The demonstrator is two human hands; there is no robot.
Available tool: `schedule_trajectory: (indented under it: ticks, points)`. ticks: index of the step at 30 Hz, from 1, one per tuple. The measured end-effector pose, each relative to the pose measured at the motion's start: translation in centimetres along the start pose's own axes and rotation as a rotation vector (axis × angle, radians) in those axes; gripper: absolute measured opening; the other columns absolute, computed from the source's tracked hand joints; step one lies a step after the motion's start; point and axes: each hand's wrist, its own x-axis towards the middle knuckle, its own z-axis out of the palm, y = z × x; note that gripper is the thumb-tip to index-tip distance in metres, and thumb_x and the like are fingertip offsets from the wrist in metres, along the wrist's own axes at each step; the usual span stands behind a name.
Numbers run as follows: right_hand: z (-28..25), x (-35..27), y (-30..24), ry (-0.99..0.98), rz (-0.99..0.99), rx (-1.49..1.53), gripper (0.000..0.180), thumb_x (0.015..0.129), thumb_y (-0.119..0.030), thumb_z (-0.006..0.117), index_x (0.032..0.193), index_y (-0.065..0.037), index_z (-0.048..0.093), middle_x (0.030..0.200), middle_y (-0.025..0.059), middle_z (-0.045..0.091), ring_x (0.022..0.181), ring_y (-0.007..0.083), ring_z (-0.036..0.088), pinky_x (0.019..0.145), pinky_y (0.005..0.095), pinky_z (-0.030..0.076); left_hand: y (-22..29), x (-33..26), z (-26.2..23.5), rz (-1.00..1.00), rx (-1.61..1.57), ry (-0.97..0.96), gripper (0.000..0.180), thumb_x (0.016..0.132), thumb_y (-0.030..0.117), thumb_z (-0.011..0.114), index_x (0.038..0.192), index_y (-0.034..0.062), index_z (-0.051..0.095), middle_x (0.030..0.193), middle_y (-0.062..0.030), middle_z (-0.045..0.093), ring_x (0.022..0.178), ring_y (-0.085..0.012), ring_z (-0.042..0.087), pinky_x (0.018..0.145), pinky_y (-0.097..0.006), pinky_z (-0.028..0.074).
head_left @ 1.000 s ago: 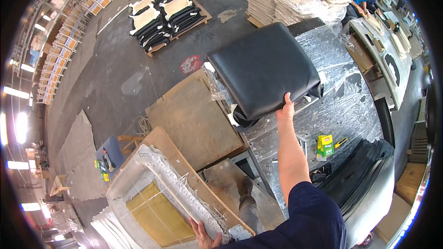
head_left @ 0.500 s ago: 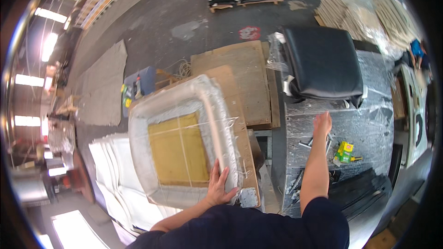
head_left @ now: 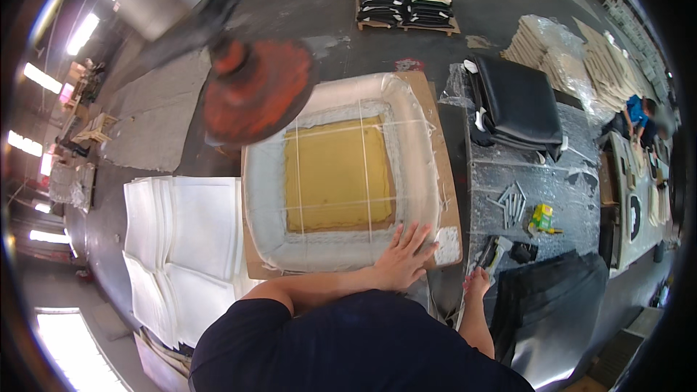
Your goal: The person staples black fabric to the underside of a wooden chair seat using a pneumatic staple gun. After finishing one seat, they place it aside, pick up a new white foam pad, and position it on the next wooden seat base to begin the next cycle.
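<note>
A padded seat frame [head_left: 265,196] in whitish fabric lies on a brown board, with a yellow panel [head_left: 334,167] in its middle and pale strings crossing it. My left hand [head_left: 406,255] rests flat on the frame's near right corner, fingers spread. My right hand [head_left: 477,284] is at the near left edge of the grey worktop, its fingers closed. Just beyond it lies a tool with a pale metal body and dark parts [head_left: 499,250]; whether my fingers grip it is hard to see. Several metal strips [head_left: 513,203] and a yellow-green box [head_left: 541,219] lie farther along.
A black upholstered cushion [head_left: 515,105] sits at the worktop's far end, dark sheets [head_left: 548,297] at its near end. White sheets [head_left: 200,229] are stacked left. A blurred red-orange disc-shaped object [head_left: 258,94] hangs at upper left. Another person [head_left: 640,117] works far right.
My right hand has drawn back from near the black cushion to the worktop's near left edge. My left hand stays on the frame. The view has shifted, and the red-orange object has come into it.
</note>
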Motion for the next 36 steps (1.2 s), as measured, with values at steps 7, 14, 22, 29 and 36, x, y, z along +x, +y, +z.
schedule_trajectory:
  ticks: [7,14,22,29,36]
  points:
    - [-5.4,-12.3,11.6,-0.078,0.114,-0.134,0.021,0.103,-0.025,0.074,0.119,-0.012,0.073,0.089,0.0046,0.069,0.064,0.0183,0.067,0.048,0.035,0.051,0.2,-8.4,-0.4,0.072,0.026,0.034,0.088,0.095,0.034,0.08,0.173,0.0207,0.042,0.183,-0.0257,0.019,0.165,-0.0553,0.025,0.132,-0.073,0.016]
    - [-10.8,-17.0,17.1,-0.005,-0.006,-0.546,0.028,0.098,-0.025,0.077,0.117,-0.005,0.082,0.093,0.0082,0.08,0.071,0.0214,0.074,0.065,0.0399,0.06,-1.7,-11.3,-0.3,0.167,0.026,0.169,0.08,0.098,0.034,0.078,0.164,0.0011,0.048,0.162,-0.0299,0.052,0.148,-0.0498,0.05,0.122,-0.062,0.04]
    - [-21.5,-14.7,8.0,0.614,-0.444,-0.451,0.035,0.091,-0.022,0.083,0.122,-0.007,0.082,0.106,0.0144,0.08,0.101,0.0309,0.077,0.091,0.0427,0.06,-1.0,-10.6,-4.0,0.014,-0.078,0.021,0.071,0.101,0.021,0.075,0.161,-0.007,0.048,0.157,-0.0338,0.056,0.142,-0.0535,0.055,0.12,-0.059,0.042]
    - [-27.6,-10.7,1.7,0.806,-0.621,-0.866,0.075,0.084,-0.01,0.085,0.155,-0.018,0.061,0.166,0.0125,0.047,0.157,0.0366,0.039,0.125,0.056,0.034,2.4,-6.1,-0.4,-0.253,0.133,0.137,0.089,0.102,0.027,0.075,0.172,-0.005,0.03,0.171,-0.0354,0.039,0.156,-0.0532,0.041,0.129,-0.056,0.035]
    - [-33.1,-5.7,1.9,0.769,-0.74,-0.854,0.059,0.089,-0.008,0.077,0.146,-0.016,0.07,0.156,0.0067,0.06,0.149,0.032,0.05,0.12,0.0516,0.042,3.5,-9.7,-1.7,-0.266,0.237,0.098,0.091,0.095,0.026,0.076,0.17,-0.0043,0.035,0.167,-0.0354,0.045,0.153,-0.0529,0.044,0.128,-0.057,0.035]
